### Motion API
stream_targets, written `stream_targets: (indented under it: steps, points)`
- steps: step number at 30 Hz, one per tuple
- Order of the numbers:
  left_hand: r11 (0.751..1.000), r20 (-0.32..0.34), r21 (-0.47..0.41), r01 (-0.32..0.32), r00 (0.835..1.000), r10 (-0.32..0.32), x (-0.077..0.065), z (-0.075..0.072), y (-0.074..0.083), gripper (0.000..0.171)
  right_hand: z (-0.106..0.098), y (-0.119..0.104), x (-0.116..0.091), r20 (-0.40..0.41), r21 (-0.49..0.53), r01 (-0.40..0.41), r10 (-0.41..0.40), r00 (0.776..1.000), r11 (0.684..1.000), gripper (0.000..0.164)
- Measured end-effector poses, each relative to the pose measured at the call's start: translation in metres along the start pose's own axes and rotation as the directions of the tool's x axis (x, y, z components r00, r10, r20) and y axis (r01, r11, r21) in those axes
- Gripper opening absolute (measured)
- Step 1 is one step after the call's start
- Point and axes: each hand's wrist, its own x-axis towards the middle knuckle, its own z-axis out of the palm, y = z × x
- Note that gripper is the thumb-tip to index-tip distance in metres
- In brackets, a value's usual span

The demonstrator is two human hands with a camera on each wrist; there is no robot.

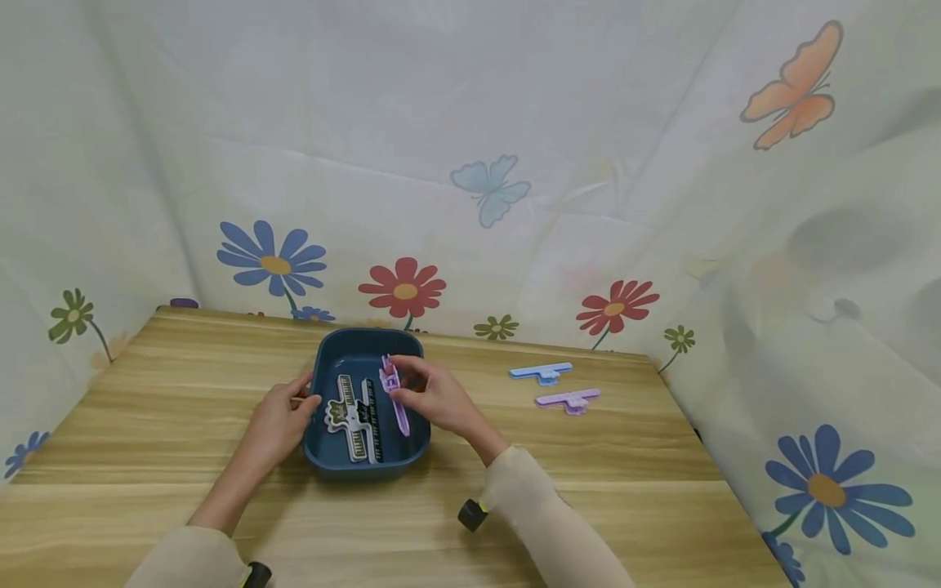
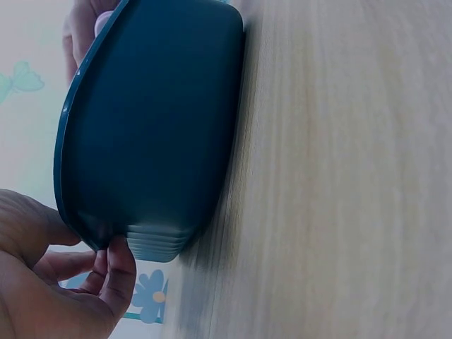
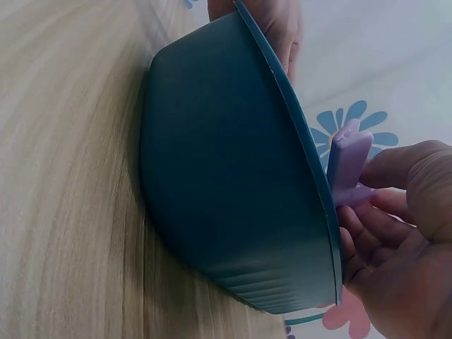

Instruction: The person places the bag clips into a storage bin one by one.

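Note:
A dark blue plastic basin (image 1: 367, 471) stands on the wooden table. My left hand (image 1: 281, 423) is at its left side; in the left wrist view, the thumb and fingers pinch the rim. Over the basin's right part, my right hand (image 1: 441, 398) pinches a purple bag clip (image 1: 401, 417). That clip (image 3: 349, 159) shows above the rim in the right wrist view. Inside the basin lie a white-edged clip (image 1: 357, 446) with dark markings and a black-and-white one (image 1: 375, 437), side by side.
To the right on the table lie a blue bag clip (image 1: 540, 371) and another purple bag clip (image 1: 569, 399). A cloth (image 1: 382, 180) printed with flowers and butterflies hangs behind the table (image 1: 632, 506) and along its sides.

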Motion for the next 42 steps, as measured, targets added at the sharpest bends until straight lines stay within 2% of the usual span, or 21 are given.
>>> stream_targets:
  steps: [5,13,28,42]
  points:
    - [1.0,-0.005,0.002,0.001,1.0,-0.001,0.0,0.0,0.001,0.052,0.001,0.0,0.002,0.011,-0.041,0.024,-0.024,1.0,0.999,0.048]
    - [1.0,-0.007,0.003,-0.012,1.0,0.012,-0.001,0.0,0.002,0.052,0.002,-0.001,0.001,0.03,-0.053,0.058,-0.056,0.998,0.997,0.046]
    - [1.0,-0.004,0.014,-0.01,1.0,0.01,-0.001,0.0,0.002,0.052,0.0,-0.001,-0.005,0.006,-0.065,0.059,-0.059,0.998,0.996,0.034]
    - [1.0,0.009,0.015,0.016,1.0,-0.016,-0.001,0.0,0.003,0.053,-0.017,0.004,-0.017,-0.045,-0.057,0.045,-0.047,0.998,0.997,0.036]
